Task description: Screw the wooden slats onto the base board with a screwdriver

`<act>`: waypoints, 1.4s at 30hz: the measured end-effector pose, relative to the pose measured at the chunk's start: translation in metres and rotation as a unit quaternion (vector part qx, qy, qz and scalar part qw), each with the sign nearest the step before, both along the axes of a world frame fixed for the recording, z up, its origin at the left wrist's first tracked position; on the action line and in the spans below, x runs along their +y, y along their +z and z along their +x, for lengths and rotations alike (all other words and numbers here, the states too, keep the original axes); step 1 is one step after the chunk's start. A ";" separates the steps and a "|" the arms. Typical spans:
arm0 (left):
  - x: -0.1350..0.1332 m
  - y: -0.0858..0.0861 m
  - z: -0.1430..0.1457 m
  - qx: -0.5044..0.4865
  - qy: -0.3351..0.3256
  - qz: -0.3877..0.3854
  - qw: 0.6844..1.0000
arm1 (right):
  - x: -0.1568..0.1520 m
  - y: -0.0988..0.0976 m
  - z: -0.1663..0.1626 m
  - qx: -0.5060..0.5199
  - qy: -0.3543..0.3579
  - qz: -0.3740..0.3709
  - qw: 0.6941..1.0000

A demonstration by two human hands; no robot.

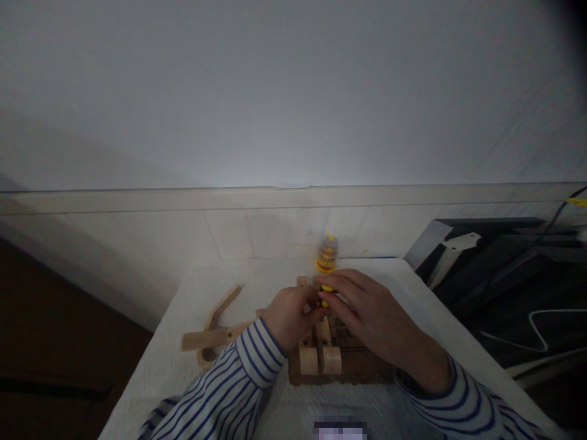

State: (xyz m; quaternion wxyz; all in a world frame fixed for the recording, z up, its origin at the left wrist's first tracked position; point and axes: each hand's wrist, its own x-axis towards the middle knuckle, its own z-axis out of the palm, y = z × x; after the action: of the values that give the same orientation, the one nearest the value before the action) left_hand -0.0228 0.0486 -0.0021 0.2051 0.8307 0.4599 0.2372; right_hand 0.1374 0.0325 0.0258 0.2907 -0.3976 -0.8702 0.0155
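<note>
My right hand is closed in a pinch around a small yellow screwdriver, mostly covered by the fingers. Against its tip end, my left hand has thumb and fingers pressed together; what they grip is hidden. Both hands are over a pair of pale wooden parts with rounded ends and holes along them. Those parts lie on a dark brown board with printed lettering. Left of my left hand, a joined wooden piece with angled arms rests on the table.
A clear-domed container with a yellow base stands behind the hands, near the wall. The white table meets that wall at the back. Dark panels and cables are beyond its right edge. A blurred-out object is at the bottom edge.
</note>
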 end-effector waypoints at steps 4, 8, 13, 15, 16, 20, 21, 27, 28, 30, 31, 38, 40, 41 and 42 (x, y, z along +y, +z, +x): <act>0.000 0.001 0.000 0.016 0.007 0.001 1.000 | 0.000 0.001 0.000 -0.001 -0.003 0.011 1.000; 0.000 0.002 0.000 0.019 0.003 -0.003 1.000 | -0.001 0.002 0.002 0.010 0.001 0.011 1.000; 0.000 0.000 -0.001 0.009 0.000 0.004 1.000 | 0.000 0.003 0.003 -0.011 0.023 0.008 1.000; 0.000 -0.001 -0.001 0.009 -0.002 0.003 1.000 | 0.000 0.004 0.002 -0.014 0.023 0.011 1.000; 0.000 -0.001 -0.002 0.008 -0.003 0.002 1.000 | 0.000 0.004 0.002 -0.015 0.023 0.011 1.000; 0.000 -0.001 -0.002 0.001 -0.009 -0.003 1.000 | 0.001 0.003 0.001 -0.017 0.017 0.010 1.000; 0.000 -0.001 -0.002 0.001 -0.010 -0.005 1.000 | 0.001 0.003 0.001 -0.018 0.017 0.008 1.000; 0.001 -0.001 -0.003 -0.007 -0.033 -0.018 0.999 | 0.000 0.001 0.001 -0.013 0.010 -0.003 1.000; 0.001 -0.001 -0.003 -0.009 -0.036 -0.018 0.999 | 0.001 0.001 0.000 -0.009 0.013 -0.002 1.000; 0.001 -0.001 -0.003 -0.012 -0.041 -0.020 0.999 | 0.001 0.002 0.000 -0.003 0.018 -0.005 1.000; 0.001 -0.001 -0.003 -0.013 -0.044 -0.021 0.999 | 0.001 0.002 -0.001 -0.003 0.018 -0.008 1.000; 0.002 -0.002 -0.004 -0.027 -0.072 -0.014 0.997 | 0.003 0.001 -0.001 0.000 0.010 -0.019 1.000; 0.002 -0.003 -0.004 -0.029 -0.078 -0.014 0.996 | 0.003 0.000 0.000 0.002 0.009 -0.017 1.000; 0.002 -0.003 -0.004 -0.028 -0.079 -0.014 0.996 | 0.003 -0.001 -0.001 0.003 0.008 -0.017 1.000; 0.002 -0.003 -0.004 -0.026 -0.079 -0.015 0.996 | 0.003 -0.001 -0.001 0.003 0.007 -0.019 1.000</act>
State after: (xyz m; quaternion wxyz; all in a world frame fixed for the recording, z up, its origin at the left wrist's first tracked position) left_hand -0.0266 0.0505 -0.0053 0.2478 0.8547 0.3908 0.2353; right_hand 0.1368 0.0353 0.0250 0.2855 -0.3967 -0.8717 0.0356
